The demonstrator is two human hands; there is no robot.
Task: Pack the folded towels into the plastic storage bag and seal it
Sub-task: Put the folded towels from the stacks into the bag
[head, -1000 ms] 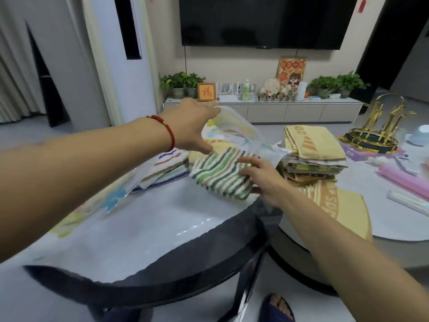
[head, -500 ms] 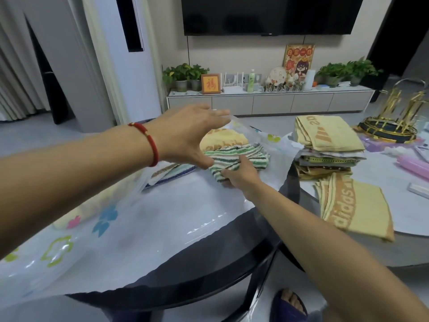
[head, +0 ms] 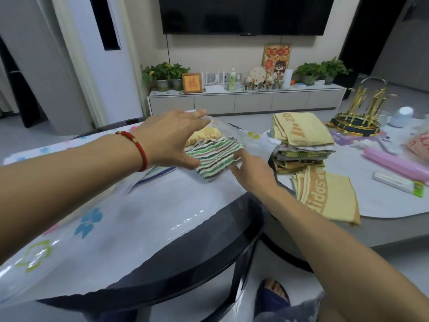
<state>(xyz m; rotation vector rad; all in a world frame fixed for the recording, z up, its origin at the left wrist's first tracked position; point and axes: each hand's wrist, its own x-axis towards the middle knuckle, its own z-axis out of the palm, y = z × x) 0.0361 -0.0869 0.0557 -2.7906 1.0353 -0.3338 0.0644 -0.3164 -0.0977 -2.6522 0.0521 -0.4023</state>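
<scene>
A clear plastic storage bag (head: 139, 217) printed with flowers lies across a dark round table (head: 209, 254), its mouth at the far end. My left hand (head: 171, 140), fingers straight and spread, holds the bag's upper film lifted at the mouth. Under it lies a green-striped folded towel (head: 213, 156), next to a yellow towel (head: 204, 135) and a blue-edged towel (head: 157, 173) inside the bag. My right hand (head: 250, 170) touches the striped towel's near right edge with its fingertips. Right of the bag are a stack of folded towels (head: 301, 145) and a single yellow towel (head: 325, 196).
A second table (head: 383, 205) on the right carries a gold rack (head: 362, 112), a pink tube (head: 394, 163) and a white box (head: 397, 182). My foot in a blue slipper (head: 274, 291) shows below the dark table's edge. A TV cabinet stands behind.
The green-striped towel went from the bag's opening further in under the lifted film. My right hand has let go of it and now only touches its edge.
</scene>
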